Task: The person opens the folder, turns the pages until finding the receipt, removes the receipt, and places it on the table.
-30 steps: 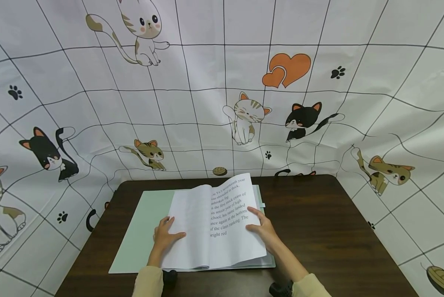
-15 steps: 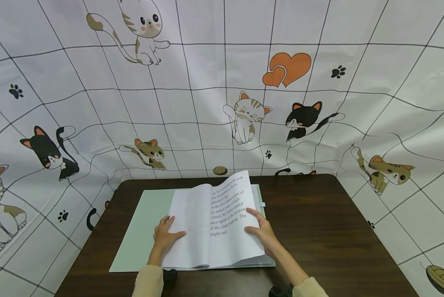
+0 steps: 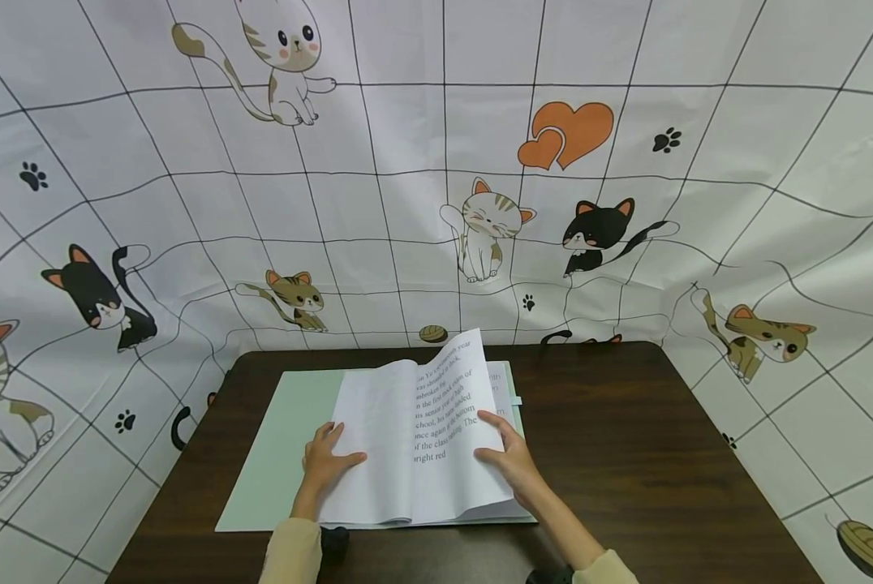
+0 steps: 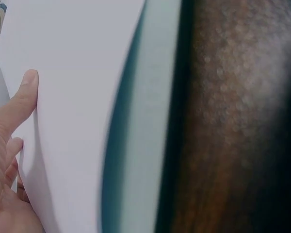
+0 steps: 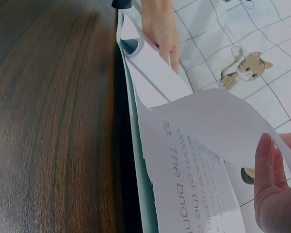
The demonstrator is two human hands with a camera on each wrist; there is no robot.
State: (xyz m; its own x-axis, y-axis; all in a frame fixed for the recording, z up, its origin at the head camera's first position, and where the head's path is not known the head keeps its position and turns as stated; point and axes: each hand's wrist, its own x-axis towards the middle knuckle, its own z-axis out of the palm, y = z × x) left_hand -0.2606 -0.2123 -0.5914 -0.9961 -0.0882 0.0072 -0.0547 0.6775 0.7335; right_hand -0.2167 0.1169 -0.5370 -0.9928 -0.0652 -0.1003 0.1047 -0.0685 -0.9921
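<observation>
An open book with white pages lies on its pale green cover; large print fills the right-hand page. My left hand holds the left pages at their outer edge. In the left wrist view its thumb lies on the paper and the other fingers are partly behind it. With my right hand I pinch the outer edge of the right page, which is raised and bowed. The right wrist view has that hand at the edge of the curved sheet. More print shows underneath at the right.
The book lies on a dark brown wooden table. A white curtain-like sheet with cartoon cats and grid lines hangs behind and around it. A small tab sticks out from the book's right side.
My right hand has moved slightly left with the page edge, so the page bends more and a strip of print beneath is uncovered. The left hand has stayed in place.
</observation>
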